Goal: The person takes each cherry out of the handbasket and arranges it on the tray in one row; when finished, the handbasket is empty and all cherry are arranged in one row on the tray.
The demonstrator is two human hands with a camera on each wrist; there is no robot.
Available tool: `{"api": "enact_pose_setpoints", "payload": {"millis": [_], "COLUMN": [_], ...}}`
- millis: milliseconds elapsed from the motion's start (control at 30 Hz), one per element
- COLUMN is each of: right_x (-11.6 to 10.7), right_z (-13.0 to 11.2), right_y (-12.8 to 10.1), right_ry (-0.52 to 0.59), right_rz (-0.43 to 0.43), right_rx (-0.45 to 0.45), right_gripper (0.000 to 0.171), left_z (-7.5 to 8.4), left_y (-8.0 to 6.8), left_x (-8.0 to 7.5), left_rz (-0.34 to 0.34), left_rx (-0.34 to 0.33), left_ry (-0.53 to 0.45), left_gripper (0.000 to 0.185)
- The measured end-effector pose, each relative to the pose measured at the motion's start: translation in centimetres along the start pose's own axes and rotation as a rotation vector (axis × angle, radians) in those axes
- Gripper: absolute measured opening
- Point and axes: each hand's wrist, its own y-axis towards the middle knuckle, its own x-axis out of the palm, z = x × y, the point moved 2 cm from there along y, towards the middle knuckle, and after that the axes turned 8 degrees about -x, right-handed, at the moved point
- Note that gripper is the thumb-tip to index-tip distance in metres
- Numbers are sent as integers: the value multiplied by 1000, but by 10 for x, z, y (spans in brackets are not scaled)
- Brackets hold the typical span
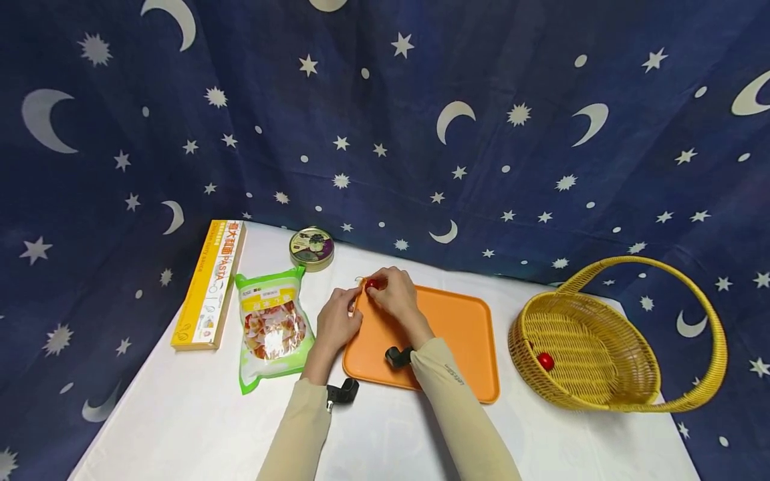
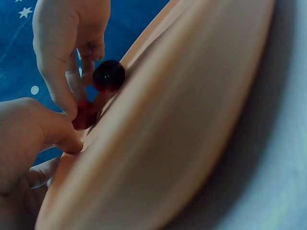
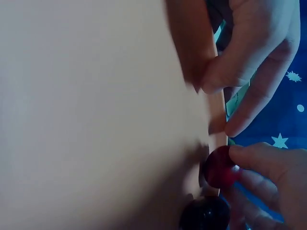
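Observation:
An orange tray (image 1: 457,334) lies in the middle of the white table. At its far left corner my right hand (image 1: 379,287) pinches a small red round fruit (image 1: 373,284) against the tray. The right wrist view shows this red fruit (image 3: 219,166) between my fingertips (image 3: 261,160), with a darker round fruit (image 3: 205,214) beside it on the tray. That dark fruit (image 2: 109,75) sits just past the red fruit (image 2: 85,115) in the left wrist view. My left hand (image 1: 351,308) pinches the tray's left rim, thumb (image 3: 213,79) on top.
A yellow wicker basket (image 1: 601,394) with a handle stands at the right and holds one red fruit (image 1: 545,361). At the left lie a yellow pasta box (image 1: 210,284), a green snack bag (image 1: 272,327) and a round tin (image 1: 311,248). A star-patterned blue cloth hangs behind.

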Motion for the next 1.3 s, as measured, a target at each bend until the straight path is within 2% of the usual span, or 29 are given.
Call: {"api": "enact_pose_setpoints", "payload": {"millis": [133,367,533,633,733,867,1133,1300], "right_x": [-2,1,0,-8,-18,-24,-23,-19], "right_z": [1,4,7,12,18,24,34,35], "right_y": [0,-4,-8,-11,-16,-21,-23,-20], "right_ry": [-34,-81,-48,7,58,115,154,178], "right_rz": [56,93,120,98,9,-95,-22,2], "right_rx": [66,156,195,205,204,182,261,268], "right_gripper": [22,28,33,38,41,35,29,30], "left_z": [1,1,1,2,3,3,1,0], "left_y": [0,0,0,0,0,0,-1,-1], "left_x": [-1,-2,-1,0,-1,-4,1,1], "left_rz": [11,12,5,7,9,12,3,10], "left_rx": [5,5,3,9,14,11,5,8], "left_ry": [-1,11,7,4,4,0,-9,-15], "left_gripper": [49,49,49,49,49,50,51,51]}}
